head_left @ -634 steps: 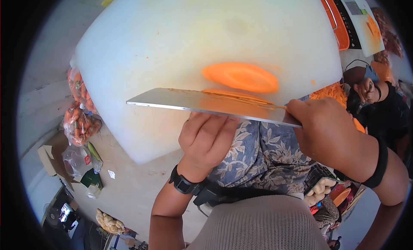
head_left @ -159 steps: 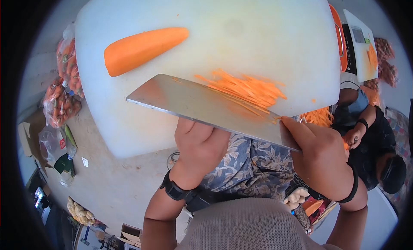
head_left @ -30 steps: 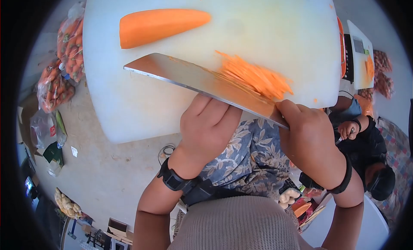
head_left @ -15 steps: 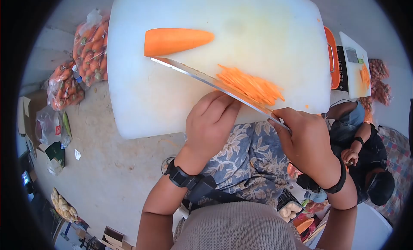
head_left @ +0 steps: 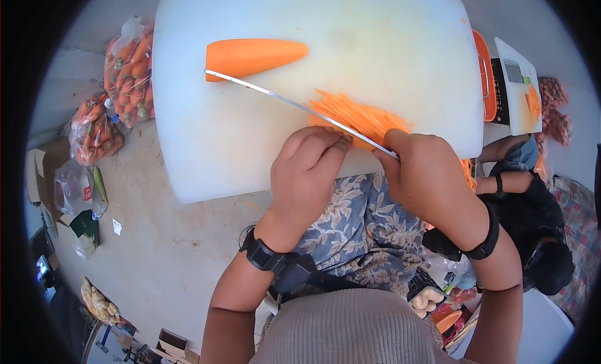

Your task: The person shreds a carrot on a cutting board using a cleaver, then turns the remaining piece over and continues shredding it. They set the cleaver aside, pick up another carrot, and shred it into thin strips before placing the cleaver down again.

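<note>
My right hand (head_left: 422,176) grips a long kitchen knife (head_left: 269,93) by its handle end. Seen nearly edge-on, the blade runs up-left across the cutting board (head_left: 213,145), its tip overlapping the cut end of a peeled carrot (head_left: 253,57). Fingers curled, my left hand (head_left: 307,166) presses beside the blade onto a carrot piece that is mostly hidden; a little orange shows at the fingertips. On the blade's far side lies a pile of carrot shreds (head_left: 363,115).
Bags of carrots (head_left: 130,76) stand left of the board. To the right are an orange container (head_left: 485,76), a second white board (head_left: 516,88) with carrot shreds, and a seated person in black (head_left: 532,207). Boxes and plastic bags (head_left: 72,185) lie on the floor at left.
My right hand has moved slightly up and left, and the knife has turned from showing its side to nearly edge-on. My left hand stays close to the blade. The seated person's arm has moved.
</note>
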### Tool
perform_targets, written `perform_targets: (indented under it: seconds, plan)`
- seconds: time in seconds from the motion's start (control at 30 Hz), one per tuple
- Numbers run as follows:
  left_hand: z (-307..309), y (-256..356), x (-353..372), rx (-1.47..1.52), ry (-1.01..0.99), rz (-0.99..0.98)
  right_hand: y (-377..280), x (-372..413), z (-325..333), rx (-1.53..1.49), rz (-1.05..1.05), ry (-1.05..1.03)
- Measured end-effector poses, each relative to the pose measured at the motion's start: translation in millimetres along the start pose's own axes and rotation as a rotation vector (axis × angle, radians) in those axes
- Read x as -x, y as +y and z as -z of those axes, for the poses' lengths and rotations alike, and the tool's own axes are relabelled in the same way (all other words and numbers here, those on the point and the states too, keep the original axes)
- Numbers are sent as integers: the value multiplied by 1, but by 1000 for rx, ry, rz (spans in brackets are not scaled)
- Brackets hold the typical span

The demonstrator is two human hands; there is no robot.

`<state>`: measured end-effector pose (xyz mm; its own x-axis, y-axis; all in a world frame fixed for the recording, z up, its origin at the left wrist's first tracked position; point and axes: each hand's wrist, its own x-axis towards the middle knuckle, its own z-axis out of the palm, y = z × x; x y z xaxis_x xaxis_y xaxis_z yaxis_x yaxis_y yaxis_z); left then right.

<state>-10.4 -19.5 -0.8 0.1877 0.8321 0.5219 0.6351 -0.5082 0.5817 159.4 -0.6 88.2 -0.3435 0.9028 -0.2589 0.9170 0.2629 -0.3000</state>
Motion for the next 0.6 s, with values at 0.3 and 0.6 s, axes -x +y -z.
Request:
perform_targets:
  seconds: [0.3,0.6]
  plan:
    - [-5,-3,3,-6,84,-25,-3,16,22,-77,-35,20]
    - [-3,-3,2,26,41,-10,-1,5,23,-31,-159,-180]
